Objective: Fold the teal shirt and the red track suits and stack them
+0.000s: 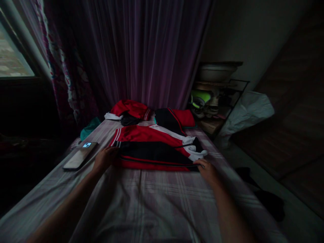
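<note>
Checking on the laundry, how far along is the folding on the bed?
Done: none looks finished. In hand: the red, black and white jacket lies flat on the bed, left hand and right hand on its near corners. Left: a red garment and a black-and-red garment lie bunched behind it.

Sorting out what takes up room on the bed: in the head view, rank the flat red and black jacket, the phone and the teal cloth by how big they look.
1. Jacket
2. Phone, though nearer than the cloth
3. Teal cloth, partly hidden
</note>
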### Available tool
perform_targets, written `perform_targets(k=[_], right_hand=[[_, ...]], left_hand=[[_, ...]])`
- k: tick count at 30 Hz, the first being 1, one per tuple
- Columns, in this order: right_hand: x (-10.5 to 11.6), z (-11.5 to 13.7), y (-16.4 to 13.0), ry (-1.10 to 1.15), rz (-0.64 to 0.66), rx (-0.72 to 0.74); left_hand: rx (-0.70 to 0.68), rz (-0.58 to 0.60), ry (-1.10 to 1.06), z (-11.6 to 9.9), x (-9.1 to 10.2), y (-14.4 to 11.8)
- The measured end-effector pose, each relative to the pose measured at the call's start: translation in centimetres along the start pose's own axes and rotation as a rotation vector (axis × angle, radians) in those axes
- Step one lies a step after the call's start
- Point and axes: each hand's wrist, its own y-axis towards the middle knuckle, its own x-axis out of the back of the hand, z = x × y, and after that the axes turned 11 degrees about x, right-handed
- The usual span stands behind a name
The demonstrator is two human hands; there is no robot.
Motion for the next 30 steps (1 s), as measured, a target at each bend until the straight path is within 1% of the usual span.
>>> perform_targets(k=[3,5,7,9,10,11,13,15,16,18,19,21,23,25,28,30], right_hand=[[0.1,-0.1,-0.4,-0.106,0.073,0.018],[0.6,0.6,-0.2,-0.169,0.106,0.048],[0.9,2.6,0.7,-0.213,0.082,0.112],[0.3,5.9,2.3,-0.215,0.039,0.217],[-0.5,7.9,3.2,-0.198,0.021,0.274],[-1.6,10.0,4.1,-0.181,0.034,0.326],[-4.6,13.7,5.6,-0.165,0.078,0.408],[-7.8,16.1,6.4,-0.192,0.195,0.455],[-9.3,16.5,6.5,-0.216,0.28,0.441],[-11.4,16.3,6.4,-0.273,0.44,0.363],[-11.9,15.7,6.3,-0.297,0.496,0.322],[-11.8,14.1,5.9,-0.334,0.537,0.284],[-10.8,12.2,5.6,-0.364,0.52,0.301],[-9.2,10.2,5.4,-0.395,0.498,0.295],[-6.9,6.7,5.1,-0.43,0.458,0.239],[-5.9,4.3,4.9,-0.444,0.41,0.253]], left_hand=[[-0.014,-0.056,0.145,-0.3,0.2,-0.6],[-0.019,-0.111,0.219,-0.5,0.3,-1.1],[-0.048,-0.135,0.262,-1.1,0.4,-1.3],[-0.11,-0.118,0.279,-2.2,0.1,-1.3],[-0.139,-0.104,0.286,-2.8,-0.2,-1.3],[-0.16,-0.087,0.295,-3.4,-0.6,-1.3],[-0.178,-0.045,0.327,-4.3,-1.7,-1.3],[-0.177,-0.016,0.368,-4.6,-2.9,-1.5],[-0.175,-0.012,0.385,-4.5,-3.5,-1.6],[-0.173,-0.016,0.403,-4.1,-4.4,-1.8],[-0.171,-0.022,0.403,-3.9,-4.7,-1.8],[-0.17,-0.036,0.395,-3.5,-4.9,-1.8],[-0.175,-0.05,0.384,-3.4,-5.0,-1.7],[-0.184,-0.059,0.374,-3.5,-4.9,-1.7],[-0.183,-0.045,0.369,-3.7,-4.7,-1.8],[-0.175,-0.03,0.365,-3.9,-4.6,-1.9]])
